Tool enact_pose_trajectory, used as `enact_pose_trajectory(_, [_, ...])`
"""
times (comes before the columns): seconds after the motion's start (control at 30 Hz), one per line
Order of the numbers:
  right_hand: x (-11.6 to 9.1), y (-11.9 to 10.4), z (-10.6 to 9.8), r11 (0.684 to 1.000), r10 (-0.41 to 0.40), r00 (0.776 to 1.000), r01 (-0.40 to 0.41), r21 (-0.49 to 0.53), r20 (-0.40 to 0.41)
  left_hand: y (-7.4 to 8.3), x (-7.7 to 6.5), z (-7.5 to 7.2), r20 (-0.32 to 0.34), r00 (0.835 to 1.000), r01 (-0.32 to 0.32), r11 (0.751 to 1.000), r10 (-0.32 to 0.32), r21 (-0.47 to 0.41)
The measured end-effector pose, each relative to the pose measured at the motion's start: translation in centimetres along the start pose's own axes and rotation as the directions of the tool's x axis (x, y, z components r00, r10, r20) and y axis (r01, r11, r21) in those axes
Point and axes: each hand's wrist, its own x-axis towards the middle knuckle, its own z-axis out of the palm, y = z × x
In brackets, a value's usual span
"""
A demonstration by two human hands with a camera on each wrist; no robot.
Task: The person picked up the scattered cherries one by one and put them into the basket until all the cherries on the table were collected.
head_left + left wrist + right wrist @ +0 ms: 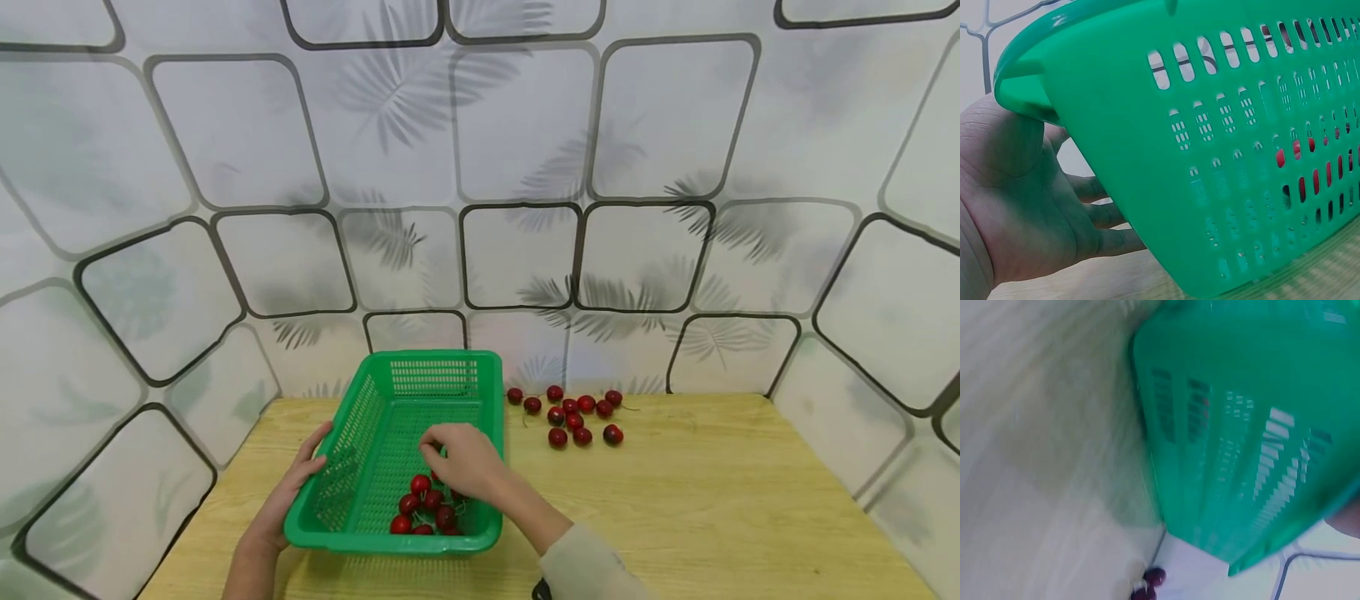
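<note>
A green plastic basket (300, 530) stands on the table, with several dark red cherries (432, 500) heaped at its near right end. My left hand (288, 492) grips the basket's left rim. In the left wrist view the thumb side of that hand (1029, 187) goes over the rim while the other fingers lie along the outer wall. My right hand (468, 460) is inside the basket above the heap, fingers bent downward. A cherry shows right at its fingertips, partly hidden by the hand; I cannot tell whether they pinch it.
More cherries (573, 422), some with stems, lie loose on the wooden table (675, 500) to the right of the basket, toward the back. A patterned white wall covering (525, 258) rises behind and on both sides of the table.
</note>
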Motion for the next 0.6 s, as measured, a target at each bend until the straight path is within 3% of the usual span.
enact_pose_trajectory(0.17, [0.2,1.4,-1.8,0.999,-0.019,0.996,0.016,-0.034,-0.085,0.0,0.0,0.0,0.010,1.000,-0.001,1.000,0.001,0.000])
enact_pose_trajectory(0.3, [0.1,3.0,-3.2,1.000,0.014,0.987,-0.018,-0.021,-0.162,-0.1,-0.1,0.0,0.009,1.000,0.002,1.000,-0.002,-0.005])
enact_pose_trajectory(0.6, [-1.4,7.3,-5.6,0.971,0.237,0.937,-0.239,0.022,-0.257,-0.1,0.0,0.1,-0.007,1.000,0.008,1.000,-0.008,-0.005])
